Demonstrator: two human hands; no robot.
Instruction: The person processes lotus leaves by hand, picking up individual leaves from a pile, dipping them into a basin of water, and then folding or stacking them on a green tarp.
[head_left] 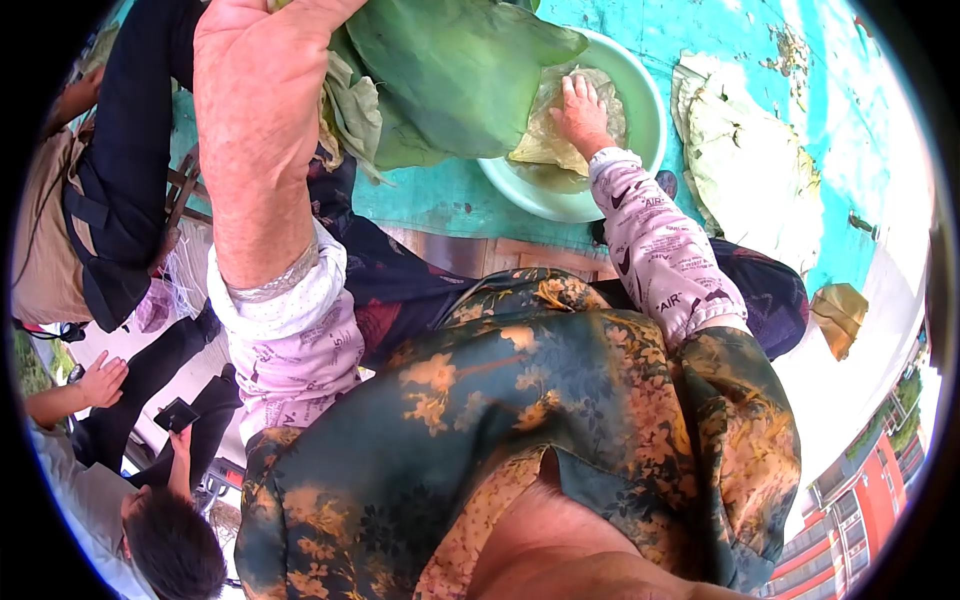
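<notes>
My left hand (268, 65) is raised large at the top left, partly cut off by the frame edge. Green shows at its thumb, and it appears closed on a large green lotus leaf (450, 75), though its fingertips are out of view. This leaf hangs over the left side of a pale green basin (650, 130). Inside the basin, my right hand (582, 112) lies flat, fingers stretched out, on a wet, yellowish leaf (545, 140) in shallow water. A withered, pale leaf (355, 110) hangs beside my left wrist.
A turquoise sheet (440, 205) lies under the basin. Pale, folded dried leaves (745, 150) are spread to its right, with a brown scrap (840, 318) farther out. At the lower left, a person (100, 510) holds a phone (177, 415); another person's dark-clothed leg (125, 150) is above.
</notes>
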